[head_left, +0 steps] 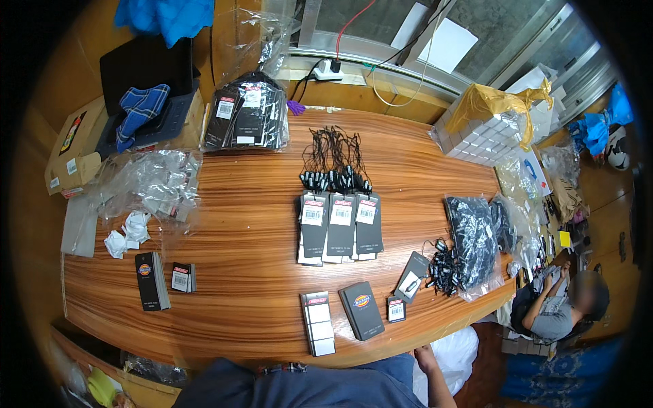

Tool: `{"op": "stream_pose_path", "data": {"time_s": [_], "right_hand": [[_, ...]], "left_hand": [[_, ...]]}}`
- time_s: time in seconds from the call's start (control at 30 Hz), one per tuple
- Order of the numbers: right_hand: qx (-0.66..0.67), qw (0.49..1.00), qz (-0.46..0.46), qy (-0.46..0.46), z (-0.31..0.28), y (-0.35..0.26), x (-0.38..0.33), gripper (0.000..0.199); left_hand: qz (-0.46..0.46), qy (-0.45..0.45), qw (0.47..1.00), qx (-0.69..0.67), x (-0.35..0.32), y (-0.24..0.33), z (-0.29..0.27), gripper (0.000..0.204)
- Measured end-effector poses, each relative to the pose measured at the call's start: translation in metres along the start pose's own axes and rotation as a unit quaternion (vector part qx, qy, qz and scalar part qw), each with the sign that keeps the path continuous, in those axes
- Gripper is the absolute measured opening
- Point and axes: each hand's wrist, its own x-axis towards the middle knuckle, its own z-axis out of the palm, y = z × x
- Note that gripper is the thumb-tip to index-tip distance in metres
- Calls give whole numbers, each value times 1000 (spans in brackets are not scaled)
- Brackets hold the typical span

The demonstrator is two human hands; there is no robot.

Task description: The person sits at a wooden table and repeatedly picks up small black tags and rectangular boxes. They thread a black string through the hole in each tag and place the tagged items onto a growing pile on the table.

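Observation:
My right hand (426,358) hangs low beside my lap, below the table's front edge, next to a white plastic bag (457,353). Its fingers look curled in, and whatever they hold is hidden. My left hand is out of view. On the table in front of me lie a stack of white-labelled cards (318,324), a stack of dark grey hang tags (362,311), a small barcode tag (396,310) and a single tag with a string seal on it (411,277). Farther back, three columns of overlapping strung tags (341,228) lie with their black cords (333,149) fanned away.
Loose black strings (445,269) spill from a clear bag (472,234) at right. Tag stacks (153,282), crumpled paper (129,234) and plastic wrap (149,187) sit left. At the back are a bag of tags (246,112) and wrapped white boxes (476,129). Another person (554,316) sits far right.

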Motion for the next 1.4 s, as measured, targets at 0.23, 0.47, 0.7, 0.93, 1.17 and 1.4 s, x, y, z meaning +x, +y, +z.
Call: {"op": "stream_pose_path", "data": {"time_s": [0.23,0.47,0.7,0.93,1.17,1.4], "right_hand": [[101,982,80,-138,-4,6,7,24],[210,977,34,17,30,-14,29,25],[-37,989,-119,76,30,4,46,18],[-388,836,-380,83,89,-81,-33,19],[-405,741,-483,-232,150,-69,-35,36],[-379,757,-512,-143,206,-72,6,34]], "left_hand": [[1,14,1000,6,-13,3,-6,28],[-7,35,999,30,-20,8,-11,29],[-5,48,997,54,-12,14,-8,31],[-4,108,990,91,-2,23,-4,33],[-64,280,949,132,-42,28,-23,35],[-261,455,838,150,-182,-4,-9,36]]}}
